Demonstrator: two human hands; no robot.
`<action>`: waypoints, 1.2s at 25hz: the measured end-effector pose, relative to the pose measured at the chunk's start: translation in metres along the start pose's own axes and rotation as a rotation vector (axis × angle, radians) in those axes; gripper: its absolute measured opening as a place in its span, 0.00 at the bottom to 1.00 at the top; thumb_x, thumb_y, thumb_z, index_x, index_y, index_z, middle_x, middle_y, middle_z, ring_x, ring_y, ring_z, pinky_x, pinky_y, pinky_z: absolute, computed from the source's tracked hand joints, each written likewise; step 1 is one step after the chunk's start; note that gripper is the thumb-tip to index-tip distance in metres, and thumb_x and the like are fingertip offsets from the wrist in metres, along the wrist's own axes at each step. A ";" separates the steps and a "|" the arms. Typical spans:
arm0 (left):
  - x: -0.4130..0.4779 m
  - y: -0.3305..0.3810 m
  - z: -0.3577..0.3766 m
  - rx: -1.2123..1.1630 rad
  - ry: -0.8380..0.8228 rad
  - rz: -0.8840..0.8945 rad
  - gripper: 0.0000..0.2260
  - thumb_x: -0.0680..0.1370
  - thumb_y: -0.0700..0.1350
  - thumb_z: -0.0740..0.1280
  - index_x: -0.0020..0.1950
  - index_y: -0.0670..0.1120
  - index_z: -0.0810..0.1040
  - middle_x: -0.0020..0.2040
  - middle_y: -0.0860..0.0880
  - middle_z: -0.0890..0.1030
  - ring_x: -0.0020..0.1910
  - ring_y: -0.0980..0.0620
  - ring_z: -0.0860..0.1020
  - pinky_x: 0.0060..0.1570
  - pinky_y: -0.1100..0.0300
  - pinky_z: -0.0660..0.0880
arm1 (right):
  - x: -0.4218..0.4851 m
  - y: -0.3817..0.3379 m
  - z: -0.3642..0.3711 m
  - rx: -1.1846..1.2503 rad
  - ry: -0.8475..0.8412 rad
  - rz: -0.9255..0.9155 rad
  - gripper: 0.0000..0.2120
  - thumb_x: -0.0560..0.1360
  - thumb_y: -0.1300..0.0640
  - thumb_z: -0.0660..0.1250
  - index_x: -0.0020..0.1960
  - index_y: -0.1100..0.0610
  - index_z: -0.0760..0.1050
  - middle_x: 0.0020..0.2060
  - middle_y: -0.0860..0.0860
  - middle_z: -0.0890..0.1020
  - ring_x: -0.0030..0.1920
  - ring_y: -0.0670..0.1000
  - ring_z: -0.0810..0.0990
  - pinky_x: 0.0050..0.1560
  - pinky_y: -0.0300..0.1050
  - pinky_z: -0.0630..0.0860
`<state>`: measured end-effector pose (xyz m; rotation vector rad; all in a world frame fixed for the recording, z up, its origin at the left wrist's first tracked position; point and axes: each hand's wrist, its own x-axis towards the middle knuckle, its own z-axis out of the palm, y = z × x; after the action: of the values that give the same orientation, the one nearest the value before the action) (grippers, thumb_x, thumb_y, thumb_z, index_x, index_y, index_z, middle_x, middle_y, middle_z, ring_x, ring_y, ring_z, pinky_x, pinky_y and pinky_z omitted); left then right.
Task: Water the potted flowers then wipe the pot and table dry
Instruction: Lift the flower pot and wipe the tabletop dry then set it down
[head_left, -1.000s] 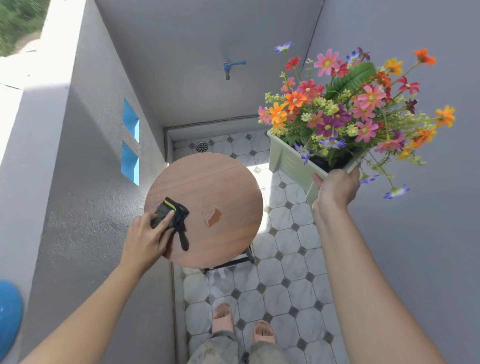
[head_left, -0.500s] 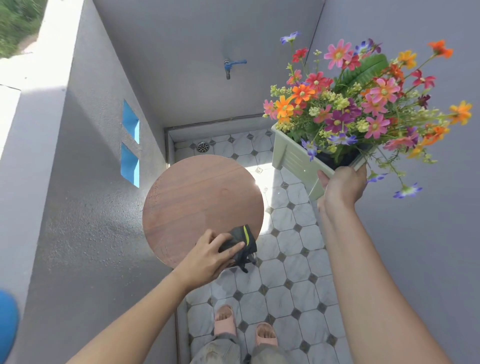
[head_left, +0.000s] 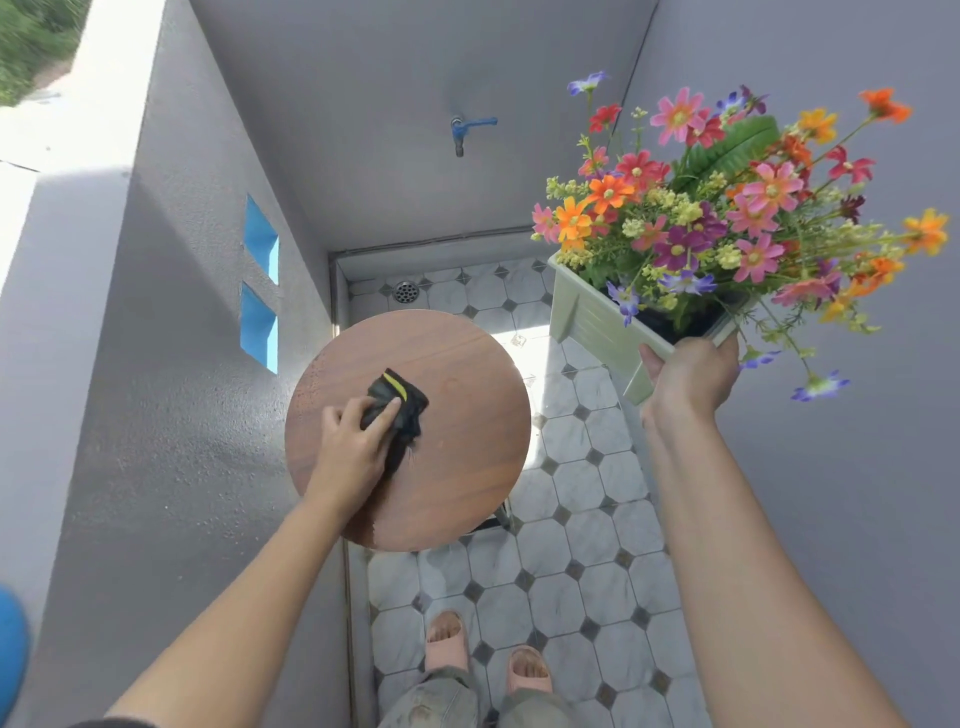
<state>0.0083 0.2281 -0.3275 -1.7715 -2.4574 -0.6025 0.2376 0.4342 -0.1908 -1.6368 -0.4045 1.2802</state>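
A round wooden table (head_left: 467, 467) stands in the middle of a narrow tiled corner. My left hand (head_left: 350, 447) presses a black cloth (head_left: 400, 410) with a yellow stripe onto the tabletop near its centre. My right hand (head_left: 688, 376) grips the near rim of a pale green rectangular pot (head_left: 587, 317) and holds it up in the air to the right of the table. The pot is tilted and full of colourful flowers (head_left: 722, 218) in pink, orange, red and purple.
Grey walls close in on the left, back and right. A blue tap (head_left: 465, 130) sticks out of the back wall, with a floor drain (head_left: 405, 291) below it. My feet in pink slippers (head_left: 488, 660) stand on the tiled floor in front of the table.
My left hand swept the cloth from the table's left side to its near right edge, then back to the centre. A wet patch seen earlier is gone. The pot has stayed raised.
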 end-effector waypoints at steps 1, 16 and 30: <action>-0.005 0.021 0.007 -0.018 -0.033 0.114 0.15 0.76 0.44 0.64 0.61 0.43 0.78 0.53 0.38 0.76 0.42 0.42 0.67 0.39 0.49 0.75 | 0.000 0.001 0.001 -0.001 -0.001 -0.001 0.30 0.75 0.68 0.47 0.75 0.51 0.57 0.74 0.54 0.59 0.62 0.64 0.74 0.24 0.30 0.74; -0.003 0.011 0.002 -0.035 0.014 0.000 0.15 0.75 0.42 0.62 0.59 0.42 0.79 0.51 0.39 0.77 0.41 0.41 0.68 0.39 0.49 0.75 | -0.002 -0.001 0.006 -0.007 -0.006 -0.024 0.30 0.75 0.69 0.47 0.75 0.51 0.57 0.74 0.54 0.59 0.64 0.63 0.73 0.26 0.32 0.76; 0.020 -0.066 -0.006 0.029 0.065 -0.355 0.13 0.76 0.35 0.66 0.60 0.38 0.79 0.54 0.34 0.77 0.46 0.33 0.69 0.44 0.44 0.71 | -0.006 0.013 0.015 0.027 -0.011 0.016 0.30 0.76 0.68 0.47 0.75 0.51 0.58 0.73 0.56 0.62 0.62 0.64 0.75 0.23 0.30 0.73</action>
<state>-0.0604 0.2267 -0.3353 -1.2884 -2.7378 -0.6299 0.2182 0.4315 -0.1978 -1.6139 -0.3807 1.3020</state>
